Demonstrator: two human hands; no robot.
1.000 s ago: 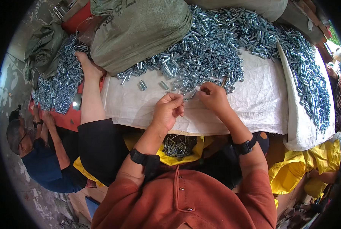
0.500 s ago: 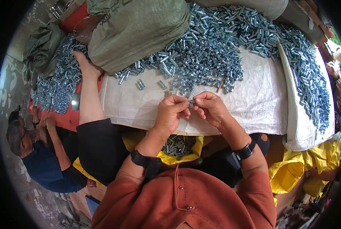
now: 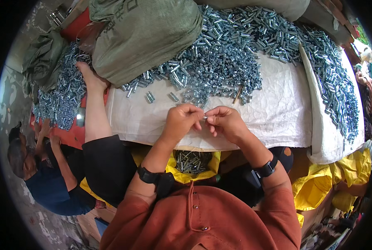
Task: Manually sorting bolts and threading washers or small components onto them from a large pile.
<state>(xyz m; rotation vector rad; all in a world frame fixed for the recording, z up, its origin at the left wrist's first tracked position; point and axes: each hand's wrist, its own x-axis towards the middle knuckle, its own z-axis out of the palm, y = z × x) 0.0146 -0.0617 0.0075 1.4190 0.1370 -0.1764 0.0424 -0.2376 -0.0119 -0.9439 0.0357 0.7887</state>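
Note:
My left hand (image 3: 182, 122) and my right hand (image 3: 226, 122) meet above the white sheet, in front of the big pile. Thumb and fingers of both are pinched together at a small shiny metal part (image 3: 205, 118). Most of that part is hidden by the fingertips, so its exact shape does not show. Just beyond my hands lies a heap of short, nut-like metal pieces (image 3: 231, 73). Longer metal tubes (image 3: 219, 29) are spread behind it. To the left of the heap, a few loose tubes (image 3: 150, 97) rest on the white sheet (image 3: 273, 116).
Below the table edge a yellow sack (image 3: 213, 166) holds dark metal pieces. A grey-green sack (image 3: 148, 37) bulges at the back left. Another person (image 3: 52, 179) works at a red surface on the left, beside more metal parts. Yellow bags (image 3: 315, 187) hang at the right.
My hands stay together at the small part; the left wrist has shifted slightly left and the fingers have changed their pinch. The whole view has moved a little.

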